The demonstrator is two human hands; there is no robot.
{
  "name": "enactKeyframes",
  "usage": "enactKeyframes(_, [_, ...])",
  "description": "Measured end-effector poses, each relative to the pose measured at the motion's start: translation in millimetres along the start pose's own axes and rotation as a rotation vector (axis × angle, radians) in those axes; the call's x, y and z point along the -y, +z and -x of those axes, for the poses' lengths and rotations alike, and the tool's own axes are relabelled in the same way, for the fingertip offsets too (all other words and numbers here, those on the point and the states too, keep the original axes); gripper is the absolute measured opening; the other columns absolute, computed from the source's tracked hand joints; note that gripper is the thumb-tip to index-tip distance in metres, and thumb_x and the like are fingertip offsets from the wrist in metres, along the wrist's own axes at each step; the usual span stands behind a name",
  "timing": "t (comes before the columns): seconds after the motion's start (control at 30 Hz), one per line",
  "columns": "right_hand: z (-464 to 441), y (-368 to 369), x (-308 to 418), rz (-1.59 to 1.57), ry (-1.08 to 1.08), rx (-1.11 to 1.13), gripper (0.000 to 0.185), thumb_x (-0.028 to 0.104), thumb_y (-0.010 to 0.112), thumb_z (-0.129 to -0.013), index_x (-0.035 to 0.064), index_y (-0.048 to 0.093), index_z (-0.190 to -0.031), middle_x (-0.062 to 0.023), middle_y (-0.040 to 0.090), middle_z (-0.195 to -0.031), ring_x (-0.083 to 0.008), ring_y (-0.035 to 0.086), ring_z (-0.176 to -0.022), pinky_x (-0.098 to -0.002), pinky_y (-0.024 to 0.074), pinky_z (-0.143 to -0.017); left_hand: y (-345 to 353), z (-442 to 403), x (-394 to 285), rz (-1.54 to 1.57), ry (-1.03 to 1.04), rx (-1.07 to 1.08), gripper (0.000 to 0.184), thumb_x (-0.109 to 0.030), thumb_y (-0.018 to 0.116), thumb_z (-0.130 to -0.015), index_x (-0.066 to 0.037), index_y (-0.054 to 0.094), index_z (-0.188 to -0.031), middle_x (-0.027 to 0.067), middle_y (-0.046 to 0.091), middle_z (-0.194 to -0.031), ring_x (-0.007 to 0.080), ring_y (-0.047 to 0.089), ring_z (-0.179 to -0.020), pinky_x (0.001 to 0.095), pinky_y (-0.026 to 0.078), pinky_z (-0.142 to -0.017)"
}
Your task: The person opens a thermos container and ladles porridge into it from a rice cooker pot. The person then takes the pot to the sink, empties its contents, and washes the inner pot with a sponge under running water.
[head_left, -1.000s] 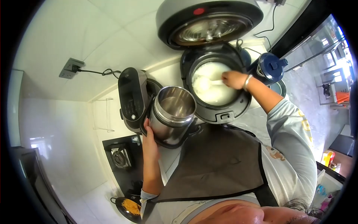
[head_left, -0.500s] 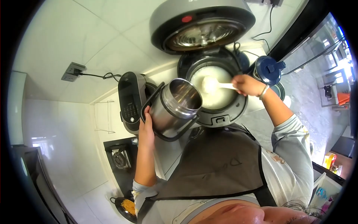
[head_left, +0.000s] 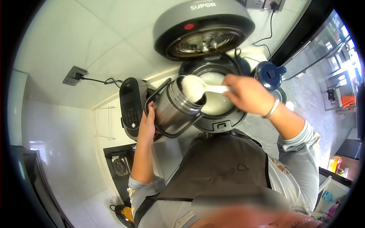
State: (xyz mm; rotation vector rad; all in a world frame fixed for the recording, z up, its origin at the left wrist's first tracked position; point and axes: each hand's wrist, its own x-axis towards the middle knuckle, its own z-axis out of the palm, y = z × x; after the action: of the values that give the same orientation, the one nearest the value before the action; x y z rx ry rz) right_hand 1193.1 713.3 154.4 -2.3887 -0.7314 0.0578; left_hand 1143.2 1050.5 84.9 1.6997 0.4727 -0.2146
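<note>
My left hand [head_left: 147,123] is closed on the side of a stainless steel food jar [head_left: 171,114], which leans toward the rice cooker with its mouth uncovered and its dark carrying handle hanging around it. In my right hand [head_left: 251,95] is the handle of a white ladle [head_left: 213,89]. The ladle's bowl is over the jar's mouth and covers part of it. Right beside the jar stands the rice cooker [head_left: 220,124], lid [head_left: 205,18] raised, with white porridge [head_left: 219,104] in its pot. My right fingers pass above the pot and hide part of it.
Left of the jar is a dark appliance with a button panel [head_left: 131,104]. A blue-lidded jug [head_left: 269,75] stands right of the cooker. Wall sockets with cords [head_left: 75,75] are behind. A stove [head_left: 119,165] and a wok of yellow food [head_left: 125,214] lie lower left.
My right hand has lifted the ladle out of the porridge and carried it left to the jar's mouth. The jar in my left hand has stayed nearly in place.
</note>
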Motion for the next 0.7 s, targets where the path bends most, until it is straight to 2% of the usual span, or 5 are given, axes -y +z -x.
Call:
enactKeyframes(0.17, [0.1, 34.2, 5.7, 0.172, -0.213, -0.187, 0.015, 0.003, 0.056, -0.07, 0.0038, 0.05, -0.084, -0.0122, 0.054, -0.076, -0.0344, 0.057, -0.071, -0.0422, 0.0473, -0.059, -1.7, -6.4, 4.7, 0.013, 0.025, -0.002, 0.057, -0.051, 0.041, -0.095, -0.012, 0.041, -0.137, 0.0103, 0.053, -0.121, 0.0112, 0.059, -0.075, 0.0219, 0.046, -0.047])
enactKeyframes(0.33, [10.7, 34.8, -12.9, -0.088, 0.066, -0.145, 0.014, 0.009, 0.06, -0.079, 0.0042, 0.057, -0.092, -0.0134, 0.059, -0.077, -0.0339, 0.059, -0.072, -0.0415, 0.0472, -0.062, -5.7, -5.2, 7.2, 0.0, 0.012, -0.017, 0.055, -0.048, 0.042, -0.096, -0.011, 0.042, -0.136, 0.0098, 0.052, -0.124, 0.012, 0.059, -0.083, 0.0216, 0.047, -0.048])
enactKeyframes(0.43, [9.6, 24.5, -39.0, -0.283, 0.361, -0.076, 0.017, 0.015, 0.061, -0.082, 0.0049, 0.06, -0.096, -0.0181, 0.062, -0.08, -0.0361, 0.062, -0.078, -0.0425, 0.0475, -0.066, -13.0, -7.0, 16.8, 0.0, 0.021, -0.051, 0.053, -0.046, 0.042, -0.096, -0.011, 0.043, -0.136, 0.0094, 0.05, -0.129, 0.0148, 0.057, -0.096, 0.0241, 0.05, -0.062])
enactKeyframes(0.63, [-22.9, 90.1, -91.6, 0.518, 0.112, -0.056, 0.014, 0.006, 0.053, -0.075, 0.0014, 0.058, -0.088, -0.0152, 0.063, -0.088, -0.0296, 0.064, -0.077, -0.0372, 0.0523, -0.067, -11.9, 8.1, 17.1, 0.053, -0.001, -0.069, 0.052, -0.044, 0.041, -0.098, -0.008, 0.046, -0.135, 0.0087, 0.043, -0.137, 0.0202, 0.038, -0.127, 0.0319, 0.032, -0.104])
enactKeyframes(0.7, [-36.2, 103.1, -90.7, 0.587, 0.1, 0.008, 0.015, 0.007, 0.052, -0.077, 0.0024, 0.059, -0.089, -0.0155, 0.063, -0.087, -0.0284, 0.064, -0.077, -0.0362, 0.0524, -0.067, -13.2, 11.2, 19.8, 0.054, -0.01, -0.074, 0.051, -0.043, 0.042, -0.098, -0.009, 0.046, -0.135, 0.009, 0.043, -0.138, 0.0202, 0.038, -0.127, 0.0317, 0.029, -0.105])
